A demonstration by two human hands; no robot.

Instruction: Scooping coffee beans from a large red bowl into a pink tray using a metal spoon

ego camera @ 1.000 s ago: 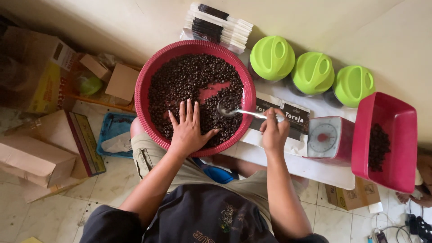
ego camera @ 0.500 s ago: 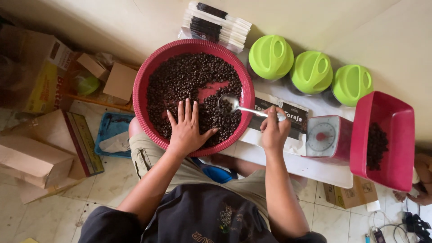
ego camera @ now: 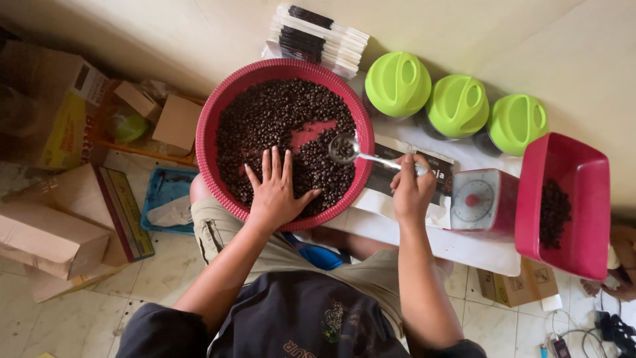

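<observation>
My left hand [ego camera: 275,192] lies flat and open on the coffee beans [ego camera: 265,126], steadying the red basin [ego camera: 212,126]; my right hand's [ego camera: 411,192] grip pinches the loaded spoon [ego camera: 351,151] level.

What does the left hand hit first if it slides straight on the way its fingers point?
The left hand lies flat on the dark beans; straight on it ploughs through more beans, then likely meets the far rim of the red basin.

Person's head: out of view, cut by the bottom edge.
Jars [ego camera: 457,106]: hidden beneath green lids.
Cables [ego camera: 613,328], five o'clock: cropped.
</observation>
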